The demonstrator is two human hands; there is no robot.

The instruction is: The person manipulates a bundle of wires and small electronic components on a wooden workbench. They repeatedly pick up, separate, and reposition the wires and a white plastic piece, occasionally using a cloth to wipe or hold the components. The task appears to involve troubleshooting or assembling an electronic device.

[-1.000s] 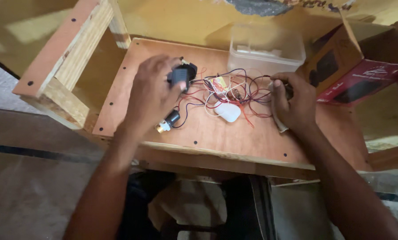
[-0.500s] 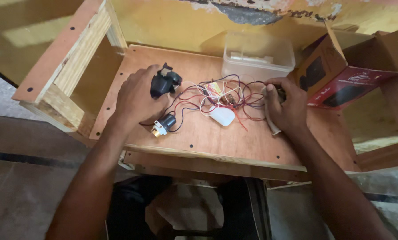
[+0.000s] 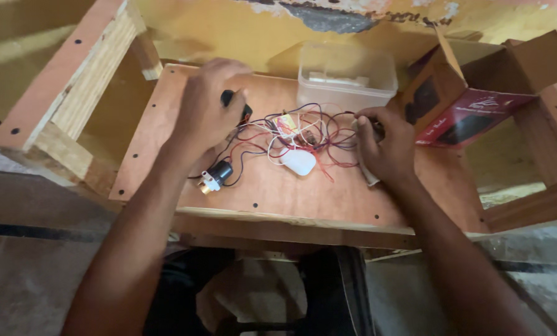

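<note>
The left hand (image 3: pixel 205 106) curls closed over a small black part (image 3: pixel 235 102) at the back of the plywood board (image 3: pixel 278 193). The right hand (image 3: pixel 384 146) grips a pale tool (image 3: pixel 367 174), fingers closed, touching the tangle of wires (image 3: pixel 297 130) mid-board.

Red and black wires (image 3: pixel 303 127), white oval piece (image 3: pixel 298 162), orange-brown board (image 3: pixel 328 199), red-printed brown box (image 3: pixel 471 106)
</note>
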